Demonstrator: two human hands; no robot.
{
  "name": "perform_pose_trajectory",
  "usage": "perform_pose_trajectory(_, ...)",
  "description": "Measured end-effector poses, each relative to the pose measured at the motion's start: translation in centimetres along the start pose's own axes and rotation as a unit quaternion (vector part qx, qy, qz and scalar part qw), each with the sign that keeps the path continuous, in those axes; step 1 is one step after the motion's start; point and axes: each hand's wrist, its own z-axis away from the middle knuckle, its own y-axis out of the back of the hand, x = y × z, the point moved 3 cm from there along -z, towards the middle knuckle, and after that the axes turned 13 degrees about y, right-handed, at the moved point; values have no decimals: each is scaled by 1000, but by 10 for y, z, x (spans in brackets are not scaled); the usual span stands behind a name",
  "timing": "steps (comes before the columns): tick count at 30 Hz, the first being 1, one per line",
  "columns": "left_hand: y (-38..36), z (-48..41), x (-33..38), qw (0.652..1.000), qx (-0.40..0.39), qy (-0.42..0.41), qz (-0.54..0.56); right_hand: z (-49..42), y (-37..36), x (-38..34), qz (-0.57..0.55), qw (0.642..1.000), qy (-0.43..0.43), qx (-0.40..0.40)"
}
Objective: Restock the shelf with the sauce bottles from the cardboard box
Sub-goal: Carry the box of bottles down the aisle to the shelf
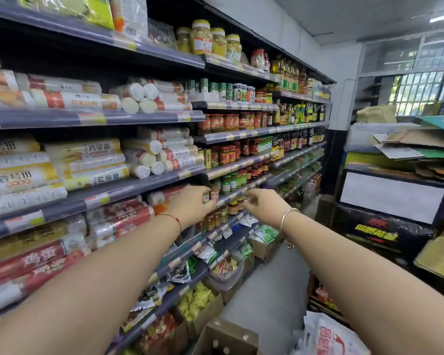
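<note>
Grocery shop: price-tagged shelves (139, 119) of noodle packs (87, 162), sauce jars (226, 123).

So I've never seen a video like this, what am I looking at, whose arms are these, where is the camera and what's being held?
No machine here. A person wears a wide-angle camera on the head, so the one picture looks forward and down along both bare arms. The left hand grips a small sauce bottle at a shelf of jars. The right hand is at the shelf edge, too blurred to tell if it holds anything. An open cardboard box sits at the bottom of the view. On the left, noodle packs fill the shelves.
</note>
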Motion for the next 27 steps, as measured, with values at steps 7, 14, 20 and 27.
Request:
perform_pose_trajectory(7, -94, 9, -39, 994, -83, 64, -12, 38, -86, 62, -27, 995, -43, -92)
perform_pose_trajectory(14, -198, 7, -93, 978, -168, 121, -5, 70, -174, 122, -66, 981, -107, -149)
perform_pose_trajectory(20, -285, -9, -145, 960, -243, 134, -25, 86, -257, 171, -112, 951, -207, -202)
perform_pose_trajectory(27, -373, -80, -205, 931, -345, 120, -17, 63, -344, 216, -90, 918, -303, -238)
